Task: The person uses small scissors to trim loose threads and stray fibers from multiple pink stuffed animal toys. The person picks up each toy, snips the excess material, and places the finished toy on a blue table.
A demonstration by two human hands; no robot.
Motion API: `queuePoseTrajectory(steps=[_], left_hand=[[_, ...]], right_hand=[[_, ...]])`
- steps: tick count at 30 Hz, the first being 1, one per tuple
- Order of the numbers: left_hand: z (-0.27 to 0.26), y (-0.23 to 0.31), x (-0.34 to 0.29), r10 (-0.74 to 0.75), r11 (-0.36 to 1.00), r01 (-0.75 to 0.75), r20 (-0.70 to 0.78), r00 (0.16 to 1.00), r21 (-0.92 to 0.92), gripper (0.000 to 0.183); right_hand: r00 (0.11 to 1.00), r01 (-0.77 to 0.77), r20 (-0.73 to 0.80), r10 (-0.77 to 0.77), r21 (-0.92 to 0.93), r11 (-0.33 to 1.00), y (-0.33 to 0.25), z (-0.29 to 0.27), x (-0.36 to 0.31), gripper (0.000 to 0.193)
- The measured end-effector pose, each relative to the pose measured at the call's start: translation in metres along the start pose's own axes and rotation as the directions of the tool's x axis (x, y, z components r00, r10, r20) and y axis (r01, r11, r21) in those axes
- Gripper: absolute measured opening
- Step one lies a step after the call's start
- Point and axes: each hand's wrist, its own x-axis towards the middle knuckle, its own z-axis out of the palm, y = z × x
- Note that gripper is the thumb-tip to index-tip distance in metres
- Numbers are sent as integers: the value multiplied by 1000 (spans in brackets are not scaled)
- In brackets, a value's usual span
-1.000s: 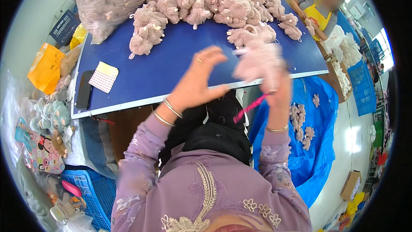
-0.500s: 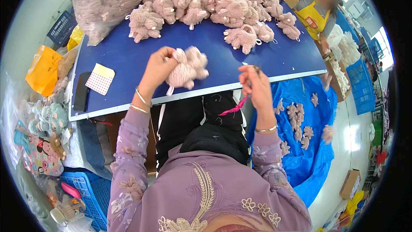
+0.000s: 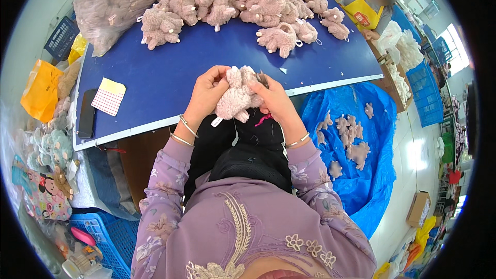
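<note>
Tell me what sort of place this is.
Probably a soft-toy workshop: pink plush toys lie heaped on a blue table, more pink pieces lie on a blue sheet, and another person nearby wears a yellow apron.

Black phone (image 3: 86, 114) beside dotted sheet (image 3: 109, 96); orange bag (image 3: 39, 92), seemingly plastic, farther left.

We hold a pink toy (image 3: 235, 98) with our left hand (image 3: 207, 93) and right hand (image 3: 276, 102), at the near edge of the table (image 3: 175, 75); a bright pink cord (image 3: 264, 119) shows below the right hand. Farther back sits a pile (image 3: 261, 5) of similar toys, with a clear bag (image 3: 111, 10) of them to its left. Near our left, a sheet (image 3: 108, 96) lies just beside a phone (image 3: 87, 114). At our right, smaller toys (image 3: 349, 129) lie on a blue tarp (image 3: 380, 144).
</note>
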Motion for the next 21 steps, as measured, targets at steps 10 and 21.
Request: queuePoseTrajectory(steps=[10, 21], left_hand=[[-26, 12, 30, 153, 981, -138, -106, 983, 135, 20], [-220, 4, 166, 436, 322, 101, -242, 867, 941, 76]], right_hand=[[755, 574, -278, -594, -157, 804, -12, -81, -16, 26], [860, 469, -381, -339, 327, 821, -20, -70, -31, 24]])
